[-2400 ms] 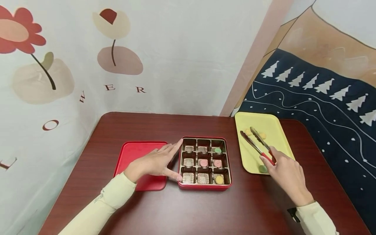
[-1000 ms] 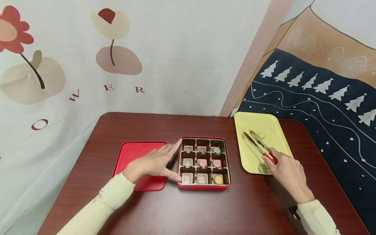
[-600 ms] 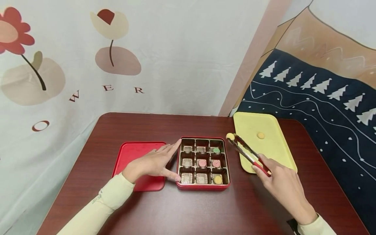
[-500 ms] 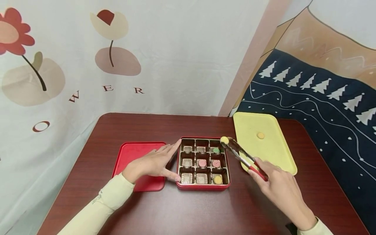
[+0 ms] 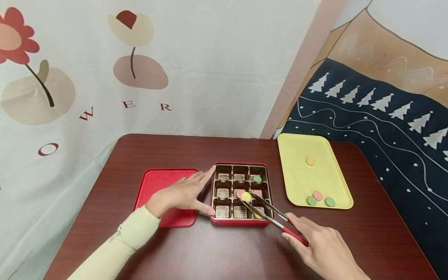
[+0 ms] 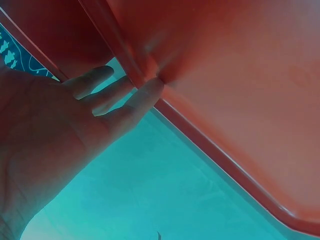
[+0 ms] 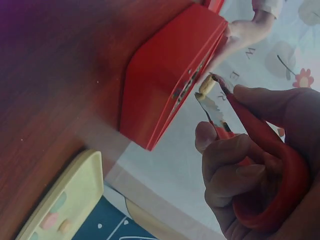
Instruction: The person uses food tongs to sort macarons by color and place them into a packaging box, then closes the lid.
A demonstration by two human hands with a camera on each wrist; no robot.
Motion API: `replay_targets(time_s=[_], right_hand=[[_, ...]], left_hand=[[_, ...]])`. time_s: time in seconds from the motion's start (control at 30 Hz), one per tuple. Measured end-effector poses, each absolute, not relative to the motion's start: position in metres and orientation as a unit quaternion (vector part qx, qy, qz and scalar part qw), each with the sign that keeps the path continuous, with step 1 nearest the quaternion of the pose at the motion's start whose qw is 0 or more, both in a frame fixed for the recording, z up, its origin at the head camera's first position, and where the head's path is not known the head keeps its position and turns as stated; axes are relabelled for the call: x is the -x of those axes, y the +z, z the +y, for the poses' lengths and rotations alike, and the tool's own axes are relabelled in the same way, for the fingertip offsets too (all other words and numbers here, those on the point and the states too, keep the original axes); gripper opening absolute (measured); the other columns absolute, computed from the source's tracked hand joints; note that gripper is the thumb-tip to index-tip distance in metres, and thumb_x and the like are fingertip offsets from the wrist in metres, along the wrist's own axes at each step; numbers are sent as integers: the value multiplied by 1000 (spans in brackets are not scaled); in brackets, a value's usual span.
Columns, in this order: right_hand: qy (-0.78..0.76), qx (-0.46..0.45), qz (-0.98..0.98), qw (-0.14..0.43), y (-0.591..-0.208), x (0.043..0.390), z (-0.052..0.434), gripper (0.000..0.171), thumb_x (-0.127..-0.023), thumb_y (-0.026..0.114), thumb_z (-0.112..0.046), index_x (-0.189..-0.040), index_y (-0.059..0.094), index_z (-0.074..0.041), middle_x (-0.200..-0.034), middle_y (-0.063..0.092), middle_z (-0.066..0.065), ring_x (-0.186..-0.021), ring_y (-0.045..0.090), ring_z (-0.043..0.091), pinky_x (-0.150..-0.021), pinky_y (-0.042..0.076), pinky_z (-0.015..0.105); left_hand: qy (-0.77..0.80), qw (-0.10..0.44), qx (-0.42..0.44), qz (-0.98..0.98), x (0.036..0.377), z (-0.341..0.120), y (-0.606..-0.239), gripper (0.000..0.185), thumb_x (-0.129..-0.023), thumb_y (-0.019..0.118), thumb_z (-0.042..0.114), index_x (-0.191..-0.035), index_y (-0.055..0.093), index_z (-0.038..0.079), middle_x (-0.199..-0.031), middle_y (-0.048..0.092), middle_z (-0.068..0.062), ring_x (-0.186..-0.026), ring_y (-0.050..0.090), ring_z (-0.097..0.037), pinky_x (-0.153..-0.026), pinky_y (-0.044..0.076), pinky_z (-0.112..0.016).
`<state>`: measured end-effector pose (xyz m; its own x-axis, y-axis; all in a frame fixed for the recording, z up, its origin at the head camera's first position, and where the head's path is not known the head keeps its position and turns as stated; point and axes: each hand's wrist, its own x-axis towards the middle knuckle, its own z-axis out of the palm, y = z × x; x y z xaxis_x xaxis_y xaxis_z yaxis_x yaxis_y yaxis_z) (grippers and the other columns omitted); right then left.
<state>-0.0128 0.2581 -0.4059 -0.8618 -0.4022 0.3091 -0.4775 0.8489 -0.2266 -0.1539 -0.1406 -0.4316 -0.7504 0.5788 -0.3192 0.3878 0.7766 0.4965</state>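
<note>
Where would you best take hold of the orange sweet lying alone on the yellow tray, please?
Pinch the orange sweet across its rim from above: it is a small disc lying flat on the yellow tray, apart from the other sweets, so nothing crowds its sides.

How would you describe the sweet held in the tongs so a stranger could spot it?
Find the red box at the middle of the table. Above its centre, the tongs pinch a yellow sweet: the only sweet held in the air, not lying in a compartment.
</note>
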Motion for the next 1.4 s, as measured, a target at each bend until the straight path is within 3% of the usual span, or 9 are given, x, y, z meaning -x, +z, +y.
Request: replay_targets(time_s=[0.23, 0.47, 0.67, 0.73, 0.83, 0.97, 1.1, 1.3, 1.4], right_hand=[[158, -234, -956, 78, -408, 6, 258, 50, -85, 96, -28, -130, 79, -15, -95, 69, -15, -61, 44, -6, -54, 49, 28], [153, -234, -957, 71, -410, 6, 258, 50, -87, 95, -31, -131, 78, -14, -93, 67, -14, -59, 40, -6, -52, 46, 27], [145, -207, -965, 67, -408, 4, 261, 55, -85, 96, -34, -132, 78, -13, -98, 72, -11, -63, 52, -4, -56, 53, 29], [139, -188, -970, 63, -407, 4, 265, 56, -86, 95, -36, -134, 78, -13, -104, 75, -9, -68, 61, -1, -60, 57, 31], [131, -161, -976, 70, -408, 4, 275, 56, -86, 95, -37, -134, 78, -13, -106, 77, -5, -67, 60, 3, -59, 57, 33], [130, -147, -972, 126, -414, 7, 295, 57, -82, 96, -33, -131, 78, -10, -100, 76, -1, -62, 52, 8, -53, 51, 39], [129, -126, -970, 165, -417, 10, 318, 60, -80, 96, -29, -133, 76, -8, -91, 73, 3, -60, 57, 20, -52, 50, 52], [120, -43, -985, 118, -416, 13, 347, 63, -87, 92, -33, -136, 72, 1, -103, 76, 24, -72, 68, 42, -60, 52, 68], [111, -1, -991, 79, -417, 15, 358, 65, -92, 89, -37, -139, 69, 4, -106, 74, 29, -78, 69, 47, -62, 53, 69]], left_hand=[[202, 235, -263, 913, 155, -140, -432, 140, -84, 84, 73, -177, -7, 22, -178, 21, -20, -163, 17, -46, -125, 16, -73], [203, 236, -260, 914, 155, -141, -434, 140, -83, 84, 73, -177, -8, 23, -178, 22, -19, -163, 17, -45, -125, 16, -74], [204, 229, -262, 915, 154, -143, -434, 141, -83, 85, 72, -177, -8, 22, -178, 22, -20, -163, 17, -47, -124, 17, -75], [204, 229, -261, 915, 154, -143, -433, 141, -83, 85, 72, -177, -8, 22, -178, 22, -20, -163, 17, -47, -124, 17, -75], [203, 230, -261, 915, 155, -143, -433, 141, -83, 84, 73, -177, -8, 23, -178, 22, -20, -163, 17, -47, -124, 17, -75], [204, 231, -261, 915, 155, -142, -434, 140, -83, 84, 74, -177, -8, 24, -179, 22, -18, -163, 16, -46, -125, 17, -74], [206, 231, -258, 915, 155, -142, -433, 140, -83, 84, 74, -177, -7, 23, -179, 22, -18, -163, 16, -46, -125, 17, -73], [206, 232, -257, 915, 154, -141, -432, 140, -83, 84, 74, -177, -8, 23, -179, 21, -18, -163, 16, -46, -125, 16, -74], [206, 234, -257, 915, 154, -141, -432, 140, -84, 83, 74, -177, -8, 23, -179, 21, -18, -163, 16, -46, -125, 16, -74]])
